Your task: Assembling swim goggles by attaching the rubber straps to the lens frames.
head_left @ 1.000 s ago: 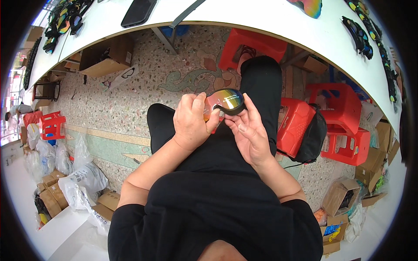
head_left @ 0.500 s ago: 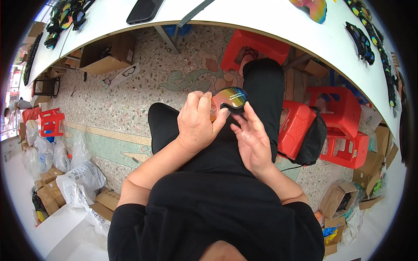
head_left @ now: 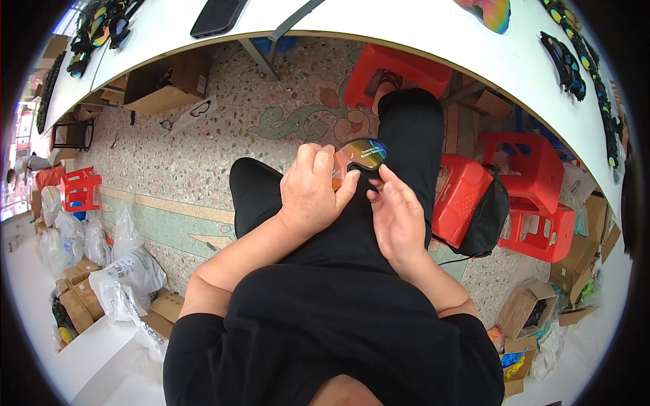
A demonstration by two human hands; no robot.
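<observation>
Above my lap I hold a pair of goggles (head_left: 370, 154) with a rainbow-mirrored lens, a black rim and pale print across the lens. My left hand (head_left: 309, 184) is closed on its left end, thumb below the nose notch and fingers over the top, hiding that side. At the lower right rim is my right hand (head_left: 399, 220), its fingertips pinching the black edge and the other fingers loosely curled. Ahead on the white table (head_left: 379, 17) lies a loose orange-rainbow lens (head_left: 489, 13).
A black phone (head_left: 219, 17) and a grey strap (head_left: 296, 19) lie at the table's near edge. More goggles (head_left: 563, 66) are at the right, others (head_left: 101, 27) at the left. Red stools (head_left: 525, 169) stand right of my legs; cartons (head_left: 168, 84) and plastic bags (head_left: 125, 281) sit on the floor.
The goggles and both hands have shifted slightly to the right. My right hand's fingers have drawn closer together at the lower rim.
</observation>
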